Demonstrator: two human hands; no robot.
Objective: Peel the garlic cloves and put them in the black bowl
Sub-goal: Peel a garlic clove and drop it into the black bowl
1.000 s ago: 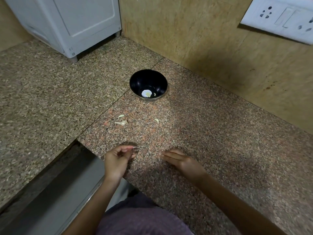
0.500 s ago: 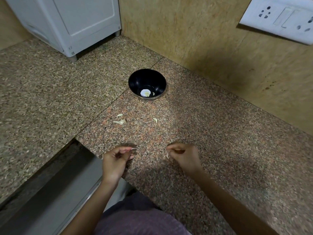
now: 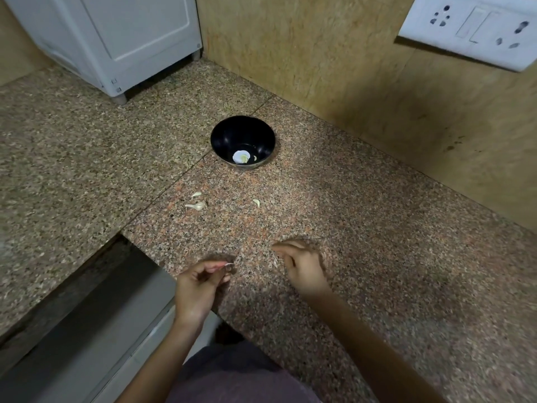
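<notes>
Evidently the garlic cloves (image 3: 197,205) are not all dealt with. Three pale pieces lie loose on the counter (image 3: 377,257), two close together on the left and one (image 3: 256,202) apart on the right, all between the hands and the black bowl (image 3: 223,138). The largest has a thin tail and looks unpeeled; the others are too small to judge.

The bowl stands upright further back, near the wall. At its bottom is a round white patch, with a small pale piece (image 3: 255,158) just beside it. I take that piece for a peeled clove, so a little of the work seems done.

Nearer the body, the left hand (image 3: 197,283) hovers above the counter's edge, its fingers (image 3: 215,267) curled and pinching a pale sliver (image 3: 229,264) at the tips. Whether this is skin or clove I cannot tell. The right hand (image 3: 302,266) is low over the counter with fingers (image 3: 283,247) bent inward. It is blurred, so I cannot tell if it holds anything.

By my reading, peeling is in hand and most of the task is left: the loose pieces are yet to be peeled and put in the bowl.

A white appliance (image 3: 116,39) and a socket plate (image 3: 470,27) stand behind.
</notes>
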